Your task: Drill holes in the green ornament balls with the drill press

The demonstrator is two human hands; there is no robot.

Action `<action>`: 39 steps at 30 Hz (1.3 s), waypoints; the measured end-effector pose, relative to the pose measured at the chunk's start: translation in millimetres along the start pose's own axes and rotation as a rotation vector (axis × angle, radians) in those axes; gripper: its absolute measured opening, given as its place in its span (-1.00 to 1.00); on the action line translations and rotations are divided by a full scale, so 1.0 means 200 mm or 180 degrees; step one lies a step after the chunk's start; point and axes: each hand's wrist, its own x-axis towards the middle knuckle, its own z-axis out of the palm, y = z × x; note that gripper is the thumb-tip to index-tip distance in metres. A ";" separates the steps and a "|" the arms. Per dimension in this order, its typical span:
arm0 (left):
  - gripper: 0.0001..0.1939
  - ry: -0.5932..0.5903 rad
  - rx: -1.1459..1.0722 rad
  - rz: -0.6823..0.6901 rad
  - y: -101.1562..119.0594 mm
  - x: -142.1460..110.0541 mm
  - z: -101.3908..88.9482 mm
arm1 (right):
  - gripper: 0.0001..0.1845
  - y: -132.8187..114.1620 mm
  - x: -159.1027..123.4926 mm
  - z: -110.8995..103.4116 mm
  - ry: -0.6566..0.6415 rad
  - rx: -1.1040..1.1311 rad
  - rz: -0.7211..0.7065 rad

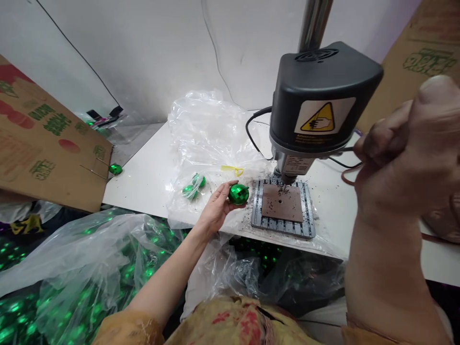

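Observation:
My left hand [217, 207] grips a shiny green faceted ball [238, 194], just left of the drill press base [257, 218]. My right hand [406, 143] is raised at the right, its fingers wrapped round the feed lever [348, 149] of the drill press [323, 91]. Below the motor head, the chuck [288, 179] hangs over a brown square plate [282, 203] with a small dark hole in it. Dark shavings lie scattered over the plate and the base. The far end of the lever is hidden by my fist.
Two green balls [189, 192] lie by clear plastic sheeting [208, 129] on the white table [143, 177]. Another green ball [115, 168] sits beside a cardboard box [53, 139]. Clear bags [108, 268] of green balls fill the space below the table's front edge. A black cable [247, 125] loops behind.

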 end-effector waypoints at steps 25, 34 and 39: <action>-0.39 -0.0611 0.1585 0.0957 -0.31 0.20 0.35 | -0.47 0.06 0.02 0.00 -0.0172 0.0106 -0.0720; -0.47 -0.0205 0.2296 0.1343 -0.30 0.19 0.42 | -0.48 0.04 0.01 0.01 -0.0135 0.0266 -0.0644; -0.47 -0.0289 0.2393 0.1630 -0.31 0.19 0.45 | -0.48 0.04 0.01 0.01 -0.0109 0.0258 -0.0634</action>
